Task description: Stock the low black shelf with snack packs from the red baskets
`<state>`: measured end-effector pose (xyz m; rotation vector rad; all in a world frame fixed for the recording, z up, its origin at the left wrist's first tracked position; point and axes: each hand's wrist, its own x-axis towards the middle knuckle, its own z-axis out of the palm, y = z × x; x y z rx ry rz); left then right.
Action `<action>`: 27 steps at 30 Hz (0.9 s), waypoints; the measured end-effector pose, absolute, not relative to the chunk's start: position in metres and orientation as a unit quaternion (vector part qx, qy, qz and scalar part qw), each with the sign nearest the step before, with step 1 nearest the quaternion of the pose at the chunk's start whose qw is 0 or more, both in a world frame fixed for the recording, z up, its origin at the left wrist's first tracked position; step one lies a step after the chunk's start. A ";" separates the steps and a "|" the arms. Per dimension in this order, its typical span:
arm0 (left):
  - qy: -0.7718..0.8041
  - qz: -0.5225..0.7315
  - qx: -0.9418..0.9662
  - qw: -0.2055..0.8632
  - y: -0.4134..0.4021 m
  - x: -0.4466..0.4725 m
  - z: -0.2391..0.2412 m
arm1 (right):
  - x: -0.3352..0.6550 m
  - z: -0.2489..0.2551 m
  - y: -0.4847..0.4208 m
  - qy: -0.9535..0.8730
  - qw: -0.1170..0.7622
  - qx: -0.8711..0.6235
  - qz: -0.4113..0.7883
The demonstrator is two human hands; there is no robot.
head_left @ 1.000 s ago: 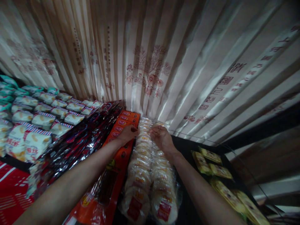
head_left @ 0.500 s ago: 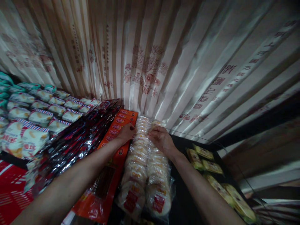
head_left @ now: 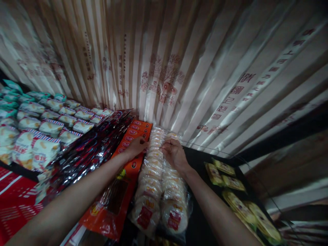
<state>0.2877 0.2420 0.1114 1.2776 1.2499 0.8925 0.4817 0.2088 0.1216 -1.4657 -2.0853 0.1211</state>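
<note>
Two long rows of clear-wrapped round rice crackers (head_left: 156,191) with red labels run away from me on a dark shelf. My left hand (head_left: 137,146) grips the left side of the far packs, fingers curled round them, beside the orange packets (head_left: 128,150). My right hand (head_left: 173,153) lies on top of the right row's far packs with its fingers bent down onto them.
Dark glossy snack bags (head_left: 84,157) lie left of the orange packets, then white and blue-striped bags (head_left: 43,136). Yellow packets (head_left: 230,191) sit on the dark shelf (head_left: 202,212) at the right. A pleated cream curtain (head_left: 179,68) with red print hangs right behind the goods.
Both hands stay on the far cracker packs and have shifted only slightly. The view has moved a little, mostly from my head.
</note>
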 end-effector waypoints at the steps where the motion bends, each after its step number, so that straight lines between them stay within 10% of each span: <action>1: 0.520 0.370 0.538 0.550 0.241 0.286 0.112 | 0.481 0.121 0.209 -0.781 0.290 -0.551 0.045; 27: 0.530 0.353 0.544 0.546 0.235 0.293 0.111 | 0.473 0.144 0.182 -0.824 0.210 -0.519 0.086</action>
